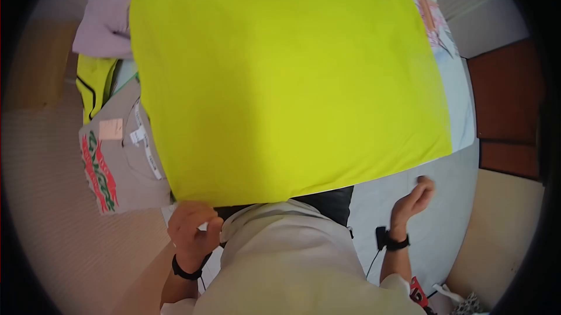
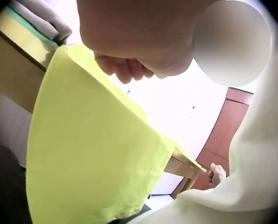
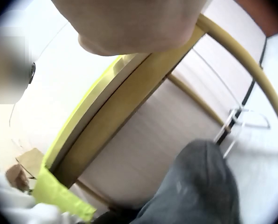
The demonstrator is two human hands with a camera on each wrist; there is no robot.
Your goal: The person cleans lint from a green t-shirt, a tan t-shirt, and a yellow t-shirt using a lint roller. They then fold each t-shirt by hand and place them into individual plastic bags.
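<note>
A large bright yellow cloth (image 1: pixel 292 81) lies spread over the table, its near part hanging down over the front edge in the left wrist view. Beside its near left corner is my left hand (image 1: pixel 193 230), with fingers loosely bent and nothing visible in them. The left wrist view shows these fingertips (image 2: pixel 125 72) over the cloth. My right hand (image 1: pixel 415 201) is off the near right edge, apart from the cloth, its fingers loosely curled and empty. A folded grey T-shirt (image 1: pixel 131 166) with a paper tag and a red and green print lies left of the cloth.
A lilac garment (image 1: pixel 105 14) and a yellow garment (image 1: pixel 93 84) with black trim lie at the far left. A printed patch (image 1: pixel 432 20) shows at the right. The right wrist view has the table's wooden edge (image 3: pixel 111 116) and a curved wooden rail (image 3: pixel 244 53).
</note>
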